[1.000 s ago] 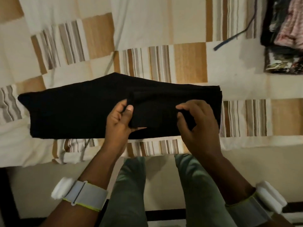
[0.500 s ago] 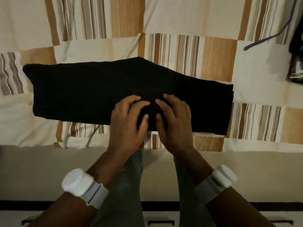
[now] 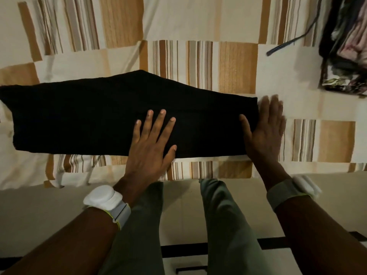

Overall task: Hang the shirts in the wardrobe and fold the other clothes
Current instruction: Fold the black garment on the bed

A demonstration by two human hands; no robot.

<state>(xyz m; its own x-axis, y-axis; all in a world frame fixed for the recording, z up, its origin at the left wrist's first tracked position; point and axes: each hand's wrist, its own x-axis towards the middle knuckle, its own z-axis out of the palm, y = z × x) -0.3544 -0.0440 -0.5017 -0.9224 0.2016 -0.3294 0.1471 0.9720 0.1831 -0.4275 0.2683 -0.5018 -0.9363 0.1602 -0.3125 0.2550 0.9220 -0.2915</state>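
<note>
Black garment (image 3: 99, 118): folded lengthwise, lying flat on striped bedsheet (image 3: 198, 22) (no label or writing legible). Left hand (image 3: 151, 139): fingers spread, pressing its middle. Right hand (image 3: 266, 126): flat, at its right end. Folded clothes pile (image 3: 345, 56): far right.

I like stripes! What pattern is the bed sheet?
The bed sheet has cream, tan and brown-striped patches, seen in the head view.

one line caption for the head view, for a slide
Left hand flat on folded black garment, right hand at its end, on a striped bedsheet.
</note>
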